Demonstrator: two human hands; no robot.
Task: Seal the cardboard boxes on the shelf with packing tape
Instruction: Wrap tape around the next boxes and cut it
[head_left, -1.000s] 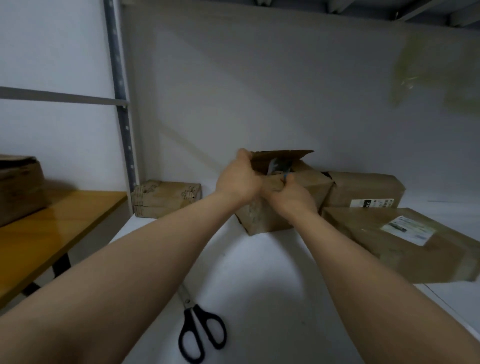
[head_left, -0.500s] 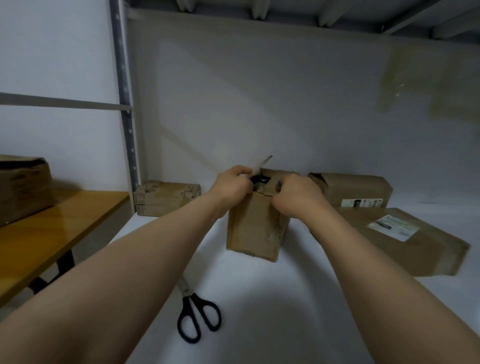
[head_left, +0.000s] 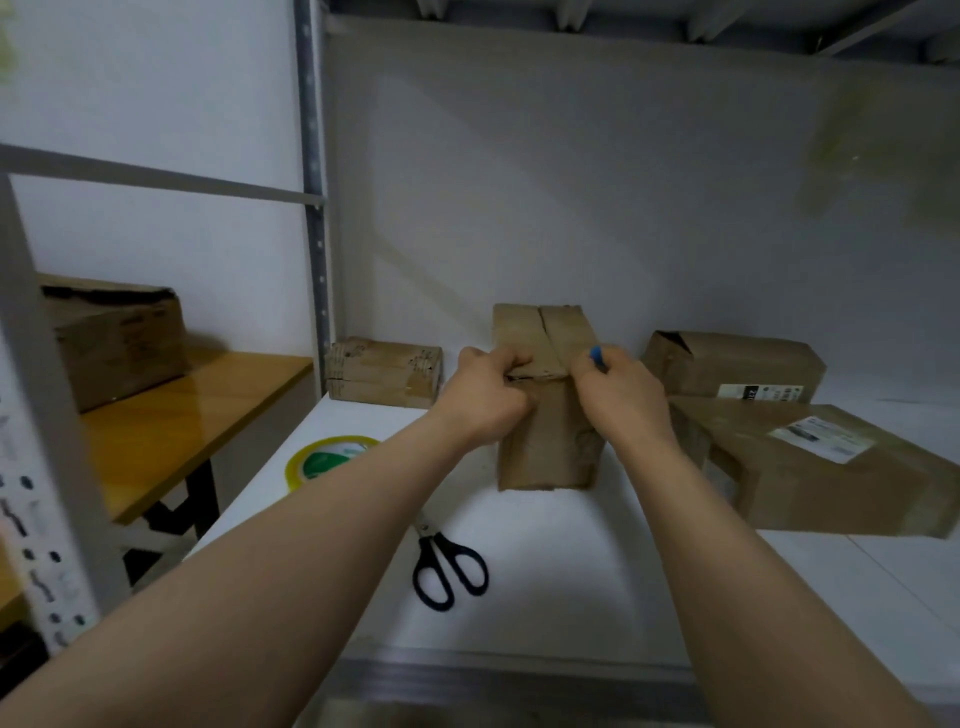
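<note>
upright cardboard box (head_left: 550, 447) mid-shelf (head_left: 571, 597), flaps folded shut, seam untaped. left hand (head_left: 488, 400) and right hand (head_left: 618, 395): grip curled round its top edges. tape roll (head_left: 332, 457) lies nearby; sealing judged not begun.

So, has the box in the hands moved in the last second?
Yes. The box has come forward, away from the back box and nearer the scissors; its flaps are now folded down.

Left hand (head_left: 488, 397) and right hand (head_left: 621, 395) grip the upright cardboard box (head_left: 550, 447).
</note>
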